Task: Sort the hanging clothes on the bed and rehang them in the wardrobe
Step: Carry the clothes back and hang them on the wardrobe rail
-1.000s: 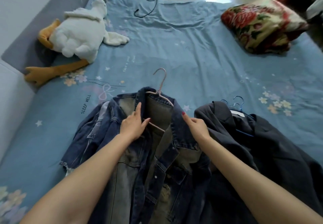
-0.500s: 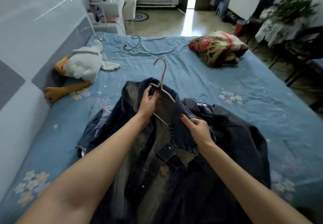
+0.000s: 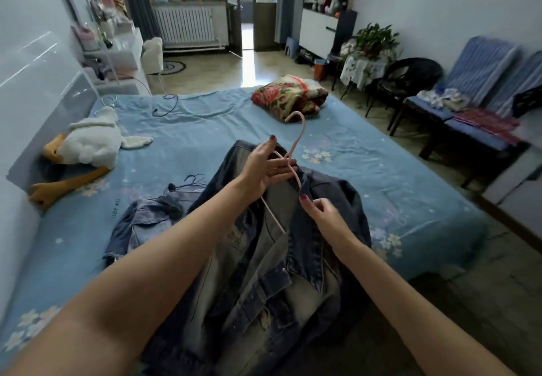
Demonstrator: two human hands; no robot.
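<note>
A blue denim jacket (image 3: 264, 281) on a pink hanger (image 3: 297, 138) hangs lifted in front of me, above the near edge of the bed (image 3: 205, 129). My left hand (image 3: 264, 167) holds the hanger at its neck, thumb up and fingers spread across the wire. Just below, my right hand (image 3: 321, 214) pinches the right side of the jacket's collar. A second denim garment (image 3: 143, 223) lies crumpled on the bed to the left, with a dark hanger (image 3: 190, 180) beside it. The dark jacket is hidden behind the lifted one.
A white plush duck (image 3: 93, 144) lies by the headboard at left. A folded floral blanket (image 3: 289, 98) sits at the bed's far side, with two loose hangers (image 3: 165, 105) near the far left corner. Chairs (image 3: 469, 105) line the right wall past a floor strip.
The denim jacket has risen off the bed. My left hand slid from the collar up to the hanger's neck. My view tilted up, showing the room.
</note>
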